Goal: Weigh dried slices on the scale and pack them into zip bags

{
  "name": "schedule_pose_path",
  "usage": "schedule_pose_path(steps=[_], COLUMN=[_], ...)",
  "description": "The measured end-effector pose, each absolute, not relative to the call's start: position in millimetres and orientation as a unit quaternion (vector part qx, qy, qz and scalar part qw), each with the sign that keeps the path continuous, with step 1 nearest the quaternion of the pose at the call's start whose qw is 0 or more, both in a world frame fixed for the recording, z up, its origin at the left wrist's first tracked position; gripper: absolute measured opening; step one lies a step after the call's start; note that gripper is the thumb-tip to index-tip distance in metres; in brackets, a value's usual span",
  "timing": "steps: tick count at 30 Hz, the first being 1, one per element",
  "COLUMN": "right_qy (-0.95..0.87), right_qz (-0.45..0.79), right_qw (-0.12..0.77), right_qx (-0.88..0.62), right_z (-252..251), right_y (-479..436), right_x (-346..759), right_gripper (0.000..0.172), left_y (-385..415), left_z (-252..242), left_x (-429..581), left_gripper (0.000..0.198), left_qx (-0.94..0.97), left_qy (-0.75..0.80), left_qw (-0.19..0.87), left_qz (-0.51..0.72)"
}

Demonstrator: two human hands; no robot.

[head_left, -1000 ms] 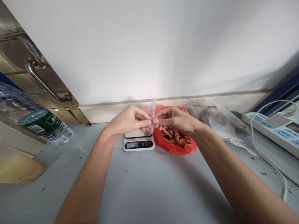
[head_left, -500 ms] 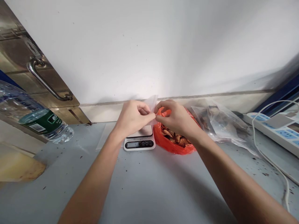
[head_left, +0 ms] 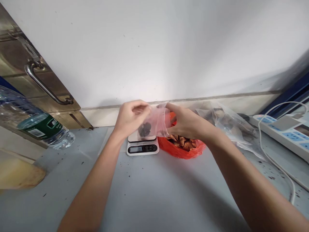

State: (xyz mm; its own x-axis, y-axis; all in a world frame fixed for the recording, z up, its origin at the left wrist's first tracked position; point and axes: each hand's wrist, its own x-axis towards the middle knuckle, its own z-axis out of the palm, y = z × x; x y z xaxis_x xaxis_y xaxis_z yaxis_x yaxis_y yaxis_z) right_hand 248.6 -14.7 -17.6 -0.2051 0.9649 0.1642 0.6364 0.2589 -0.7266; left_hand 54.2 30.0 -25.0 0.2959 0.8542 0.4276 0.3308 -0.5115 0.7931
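Observation:
A small clear zip bag (head_left: 156,120) with a dark, crinkled lump (head_left: 144,130) in it is held up over the kitchen scale (head_left: 143,152). My left hand (head_left: 132,117) pinches the bag's left side between thumb and fingers. At the bag's right end, my right hand (head_left: 187,121) grips its mouth, thumb below and fingers above, spread around the rim. The scale's display is lit, and the bag partly covers its plate. Close on the right, a red plastic bag (head_left: 183,154) holds brown dried slices (head_left: 182,143), partly behind my right hand.
Clear bags with dark contents (head_left: 231,125) lie on the right, near a white power strip (head_left: 287,135) and its cable (head_left: 275,164). A water bottle (head_left: 45,125) leans in at the left, above a blurred yellowish object (head_left: 21,170). A white wall (head_left: 154,54) stands behind.
My hands have moved apart from their pinch together at the zip bag's top. The bag now lies spread sideways between them, its mouth wider and the dark lump visible. The display reading has changed.

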Motion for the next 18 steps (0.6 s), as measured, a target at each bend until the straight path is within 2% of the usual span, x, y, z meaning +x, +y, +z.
schedule_pose_path(steps=[3, 6, 9, 11, 15, 16, 18], right_qy=[-0.732, -0.731, -0.727, -0.725, -0.736, -0.736, -0.727], right_qz=[0.293, 0.302, 0.283, 0.267, 0.24, 0.233, 0.223], right_qw=[0.349, 0.38, 0.394, 0.387, 0.279, 0.249, 0.212], right_qx=[-0.507, -0.48, -0.486, -0.503, -0.568, -0.585, -0.613], right_z=[-12.9, -9.0, -8.9, -9.5, -4.8, -2.5, 2.1], right_y=[-16.4, -17.1, -14.9, -13.1, -14.8, -16.5, -20.3], right_x=[255.9, 265.0, 279.1, 292.5, 323.3, 330.0, 340.3], right_gripper=[0.067, 0.085, 0.094, 0.091, 0.052, 0.048, 0.052], left_y=[40.9, 47.5, 49.0, 48.6, 48.5, 48.6, 48.7], left_z=[-33.2, -36.6, -34.6, -32.5, -32.1, -32.8, -34.6], left_x=[49.3, 47.0, 49.1, 51.6, 56.4, 58.1, 62.9], left_gripper=[0.023, 0.034, 0.031, 0.03, 0.026, 0.031, 0.042], left_qx=[0.663, 0.581, 0.506, 0.487, 0.518, 0.528, 0.546], left_qy=[0.486, 0.493, 0.449, 0.436, 0.431, 0.427, 0.415], left_qw=[0.315, 0.465, 0.569, 0.58, 0.533, 0.523, 0.509], left_qz=[0.474, 0.45, 0.467, 0.487, 0.513, 0.516, 0.519])
